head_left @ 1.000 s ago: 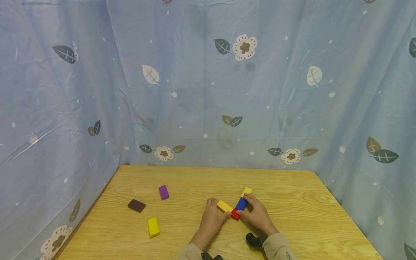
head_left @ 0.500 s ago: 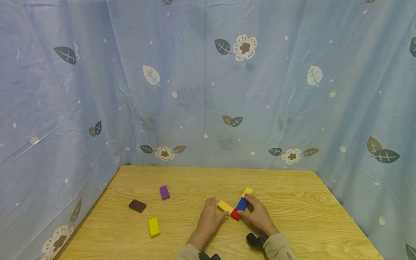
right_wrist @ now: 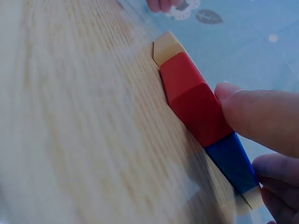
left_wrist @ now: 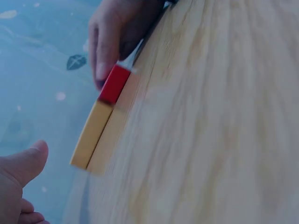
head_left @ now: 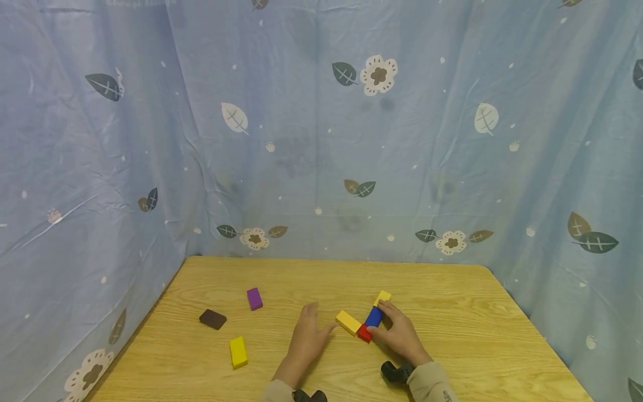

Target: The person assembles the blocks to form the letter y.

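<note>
On the wooden table (head_left: pixel 452 324), a light yellow block (head_left: pixel 348 322), a red block (head_left: pixel 364 333), a blue block (head_left: pixel 374 316) and another yellow block (head_left: pixel 383 297) touch end to end in a V shape, red at the bend. My right hand (head_left: pixel 399 335) rests along the right side of the row, its thumb against the red block and its fingers by the blue and far yellow ones. Left of the V, my left hand (head_left: pixel 307 335) is apart from the light yellow block, thumb spread, holding nothing. The left wrist view shows its thumb (left_wrist: pixel 28 163) away from that block.
Three loose blocks lie on the left of the table: a purple block (head_left: pixel 254 298), a dark brown block (head_left: pixel 213 319) and a bright yellow block (head_left: pixel 238 352). A blue patterned curtain (head_left: pixel 311 139) hangs behind the table and at both sides.
My left hand has let go of the light yellow block and moved left, away from it. The right hand and the joined blocks have stayed in place.
</note>
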Motion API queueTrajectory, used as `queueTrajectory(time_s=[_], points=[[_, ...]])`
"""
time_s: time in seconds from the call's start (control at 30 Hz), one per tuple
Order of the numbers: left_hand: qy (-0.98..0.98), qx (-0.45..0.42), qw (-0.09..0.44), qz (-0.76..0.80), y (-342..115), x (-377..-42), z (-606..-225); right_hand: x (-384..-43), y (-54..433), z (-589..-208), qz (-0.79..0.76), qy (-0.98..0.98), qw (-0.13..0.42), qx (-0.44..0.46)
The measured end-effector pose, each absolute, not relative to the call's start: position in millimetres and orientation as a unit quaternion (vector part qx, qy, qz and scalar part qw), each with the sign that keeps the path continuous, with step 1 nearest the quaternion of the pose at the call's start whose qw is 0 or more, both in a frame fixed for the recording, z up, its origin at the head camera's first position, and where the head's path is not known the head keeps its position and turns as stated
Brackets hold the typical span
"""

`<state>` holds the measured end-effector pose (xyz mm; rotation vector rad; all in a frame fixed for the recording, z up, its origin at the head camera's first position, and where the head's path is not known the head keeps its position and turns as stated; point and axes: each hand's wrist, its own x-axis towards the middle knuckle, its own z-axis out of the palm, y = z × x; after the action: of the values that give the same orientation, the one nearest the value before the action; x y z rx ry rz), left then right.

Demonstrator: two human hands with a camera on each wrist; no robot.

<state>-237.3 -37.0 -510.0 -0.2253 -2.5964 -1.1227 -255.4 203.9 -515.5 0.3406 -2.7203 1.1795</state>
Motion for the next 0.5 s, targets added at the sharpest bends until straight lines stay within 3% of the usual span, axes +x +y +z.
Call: queueTrajectory(time_s=[0.27,0.5], points=[[-0.903,-0.051,0.176,-0.388,-61,-236,-505,-255,205,-516,0.39,-0.91,0.077,0.118],[-0.903,-0.035,0.166,-0.394,-76,-237,-504,-256,204,-516,0.386,-0.912,0.071,0.12]])
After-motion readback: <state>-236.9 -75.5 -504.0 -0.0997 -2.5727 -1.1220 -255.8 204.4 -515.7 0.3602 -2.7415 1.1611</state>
